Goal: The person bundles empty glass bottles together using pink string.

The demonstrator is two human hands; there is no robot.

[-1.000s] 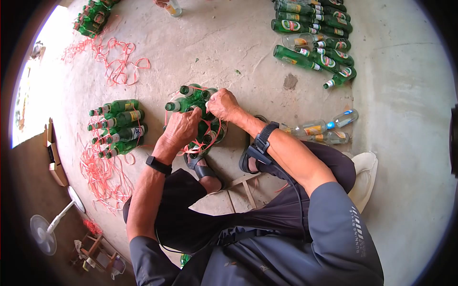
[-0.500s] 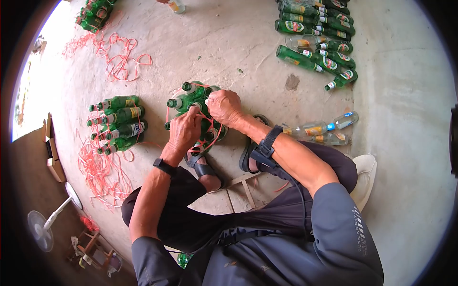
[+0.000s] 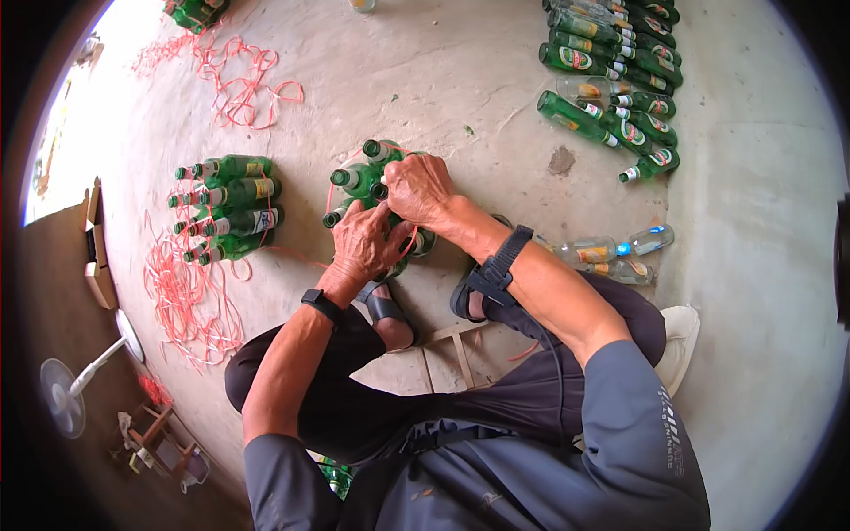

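Observation:
In front of me a bundle of green glass bottles (image 3: 357, 180) stands upright on the floor, with pink plastic strap (image 3: 409, 241) looped around and across it. My right hand (image 3: 423, 188) is closed in a fist over the bottle tops, pinching the strap. My left hand (image 3: 365, 241) lies against the near left side of the bundle, fingers bent and thumb against the strap, close to my right hand. Both hands hide several bottle necks and part of the strap. A strand runs from the bundle toward the left.
Another strapped bottle bundle (image 3: 232, 205) is at left, beside a tangled strap pile (image 3: 190, 301). More strap (image 3: 243, 84) lies farther off. Rows of green bottles (image 3: 651, 115) lie at upper right; clear bottles (image 3: 591, 250) lie near my right knee. A fan (image 3: 64, 398) stands at lower left.
My view has shifted, so the floor items appear farther right and higher. My left hand has moved in toward my right hand, its fingers lower over the bottles.

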